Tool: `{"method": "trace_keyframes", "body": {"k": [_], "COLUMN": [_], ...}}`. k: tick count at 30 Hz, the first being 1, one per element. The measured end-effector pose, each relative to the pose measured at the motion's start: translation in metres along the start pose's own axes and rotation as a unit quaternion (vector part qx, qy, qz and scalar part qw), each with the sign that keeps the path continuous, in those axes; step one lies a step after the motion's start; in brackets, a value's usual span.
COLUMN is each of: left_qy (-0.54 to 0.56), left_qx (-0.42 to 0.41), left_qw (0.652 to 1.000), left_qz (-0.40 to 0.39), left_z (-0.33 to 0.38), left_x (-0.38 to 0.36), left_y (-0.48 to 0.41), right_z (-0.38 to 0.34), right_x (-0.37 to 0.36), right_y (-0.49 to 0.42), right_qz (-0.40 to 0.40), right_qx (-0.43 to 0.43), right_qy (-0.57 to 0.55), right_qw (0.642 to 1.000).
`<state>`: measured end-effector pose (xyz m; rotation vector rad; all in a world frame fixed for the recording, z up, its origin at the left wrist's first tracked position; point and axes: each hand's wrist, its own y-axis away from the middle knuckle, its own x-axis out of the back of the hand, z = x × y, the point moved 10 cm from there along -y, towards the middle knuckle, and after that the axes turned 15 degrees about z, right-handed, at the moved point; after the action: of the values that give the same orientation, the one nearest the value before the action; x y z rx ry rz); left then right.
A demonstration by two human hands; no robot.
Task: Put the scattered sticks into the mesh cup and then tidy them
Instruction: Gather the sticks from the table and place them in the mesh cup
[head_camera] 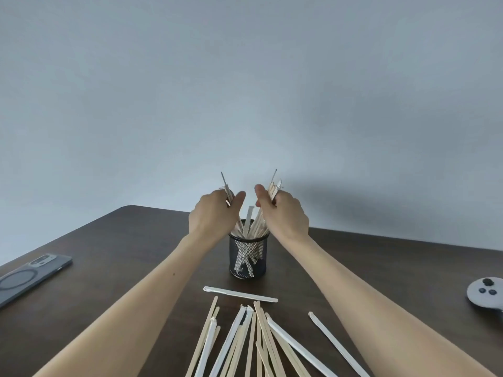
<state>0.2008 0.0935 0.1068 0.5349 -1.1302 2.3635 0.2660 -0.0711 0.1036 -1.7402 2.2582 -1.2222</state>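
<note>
A dark table [114, 270] is stretching out under a plain grey wall [245, 77]. Both bare forearms are reaching forward over it. The left hand [213, 213] is closing around a small bunch of sticks, whose tops are poking up past the fingers; the right hand [283, 213] is gripping another bunch the same way, and the two bunches are leaning apart above the cup [248, 257]. The black mesh cup is standing upright mid-table, with sticks showing through its mesh. More sticks [245, 341] are lying scattered at the near edge. A phone [30, 276] is lying far left, a controller [487, 293] far right.
</note>
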Motion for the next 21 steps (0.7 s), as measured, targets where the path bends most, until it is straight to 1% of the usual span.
{"method": "trace_keyframes", "body": {"k": [2, 4, 7, 9, 11, 12, 14, 17, 19, 21], "left_qy": [-0.015, -0.004, 0.01, -0.021, -0.027, -0.008, 0.033, 0.05, 0.048, 0.011], "left_qx": [0.003, 0.004, 0.016, 0.007, 0.021, 0.042, 0.08, 0.083, 0.076, 0.067], "left_qw": [1.0, 1.0, 1.0, 1.0, 0.998, 0.998, 0.996, 0.994, 0.995, 0.998], "left_qz": [-0.003, 0.008, 0.021, -0.018, -0.047, -0.043, -0.003, 0.043, 0.032, -0.007], "left_z": [0.0, 0.004, 0.003, 0.002, 0.001, -0.001, -0.006, -0.014, -0.021, -0.029], "left_x": [0.001, 0.007, 0.017, 0.009, 0.005, 0.01, 0.033, 0.069, 0.079, 0.08], "left_y": [0.003, 0.001, -0.005, -0.002, 0.006, 0.009, 0.014, 0.033, 0.056, 0.083], "right_z": [0.003, 0.0, -0.004, -0.006, -0.008, -0.009, -0.01, -0.006, 0.001, 0.011], "right_x": [-0.006, -0.004, 0.004, 0.001, 0.0, 0.003, 0.018, 0.046, 0.058, 0.063], "right_y": [0.0, -0.002, -0.004, 0.003, 0.013, 0.017, 0.022, 0.035, 0.056, 0.084], "right_qz": [-0.024, -0.043, -0.037, -0.049, -0.064, -0.062, -0.044, -0.025, -0.036, -0.072], "right_qx": [0.0, 0.0, -0.01, 0.002, 0.015, 0.018, 0.017, 0.011, 0.01, 0.016], "right_qy": [0.025, 0.035, 0.023, 0.056, 0.091, 0.095, 0.081, 0.057, 0.06, 0.089], "right_qw": [0.999, 0.998, 0.999, 0.997, 0.994, 0.993, 0.996, 0.998, 0.998, 0.993]}}
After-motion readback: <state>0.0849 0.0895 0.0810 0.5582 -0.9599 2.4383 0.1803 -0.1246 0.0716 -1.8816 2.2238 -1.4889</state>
